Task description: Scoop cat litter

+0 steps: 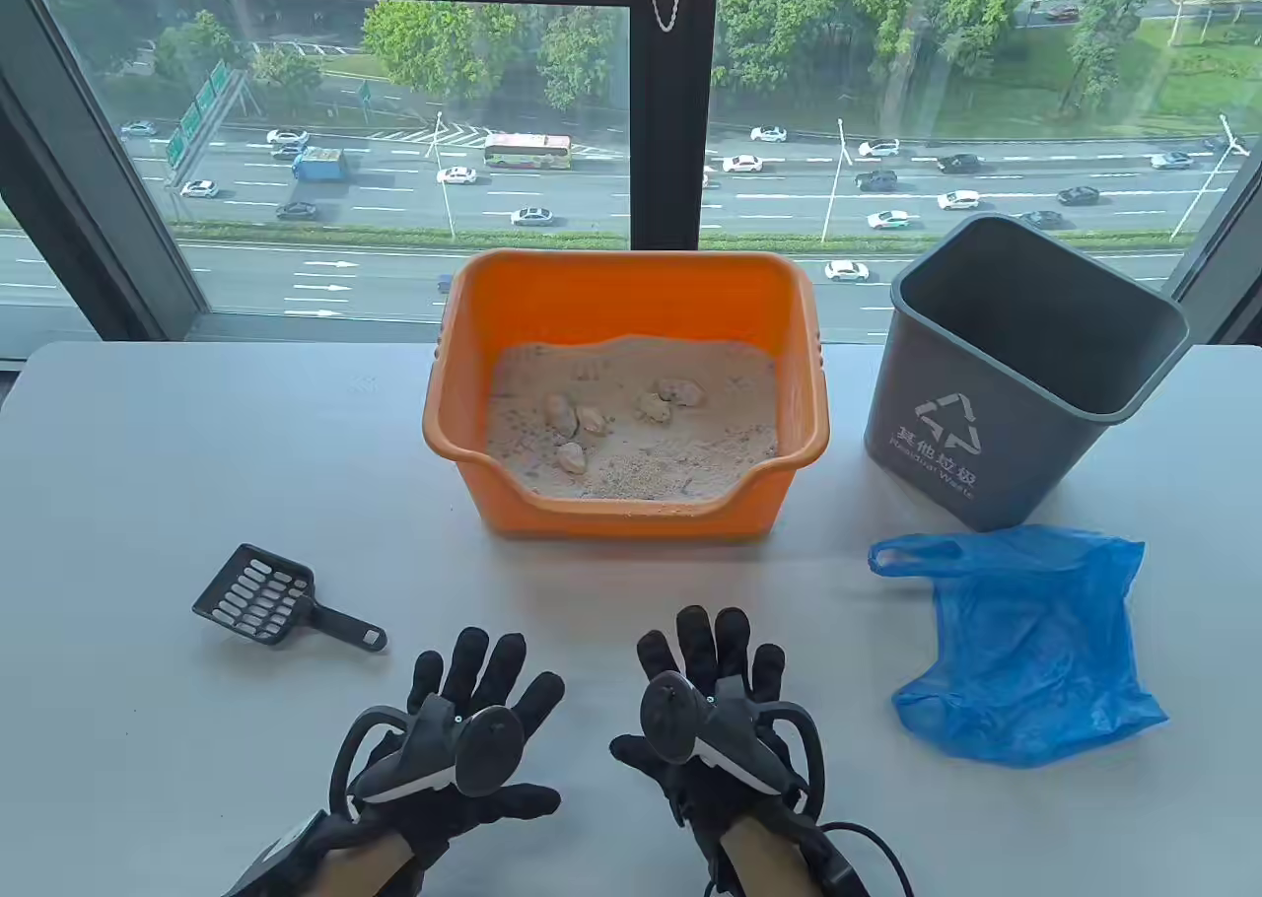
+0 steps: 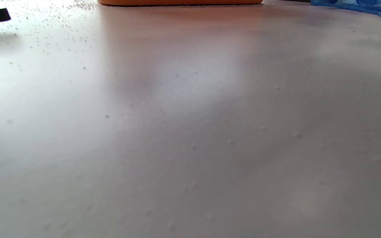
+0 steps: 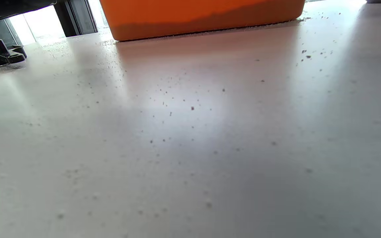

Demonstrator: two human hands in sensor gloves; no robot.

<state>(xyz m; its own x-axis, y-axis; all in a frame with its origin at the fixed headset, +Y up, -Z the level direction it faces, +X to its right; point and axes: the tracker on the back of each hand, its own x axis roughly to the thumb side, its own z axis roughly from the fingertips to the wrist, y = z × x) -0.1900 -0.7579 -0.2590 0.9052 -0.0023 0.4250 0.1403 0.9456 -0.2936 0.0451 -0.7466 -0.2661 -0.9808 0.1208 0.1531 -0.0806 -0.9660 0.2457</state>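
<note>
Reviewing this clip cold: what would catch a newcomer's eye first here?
The orange litter box at the table's centre, holding sandy litter with pale clumps. To its right stands a grey bin with a blue plastic bag lying in front. A black slotted scoop lies untouched at left, near the left hand and right hand, both flat on the table.

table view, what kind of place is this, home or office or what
Probably a room high in an office or apartment building, staged for a demo: the window overlooks a busy highway far below, and a white table holds an orange litter box beside a grey waste bin.
</note>
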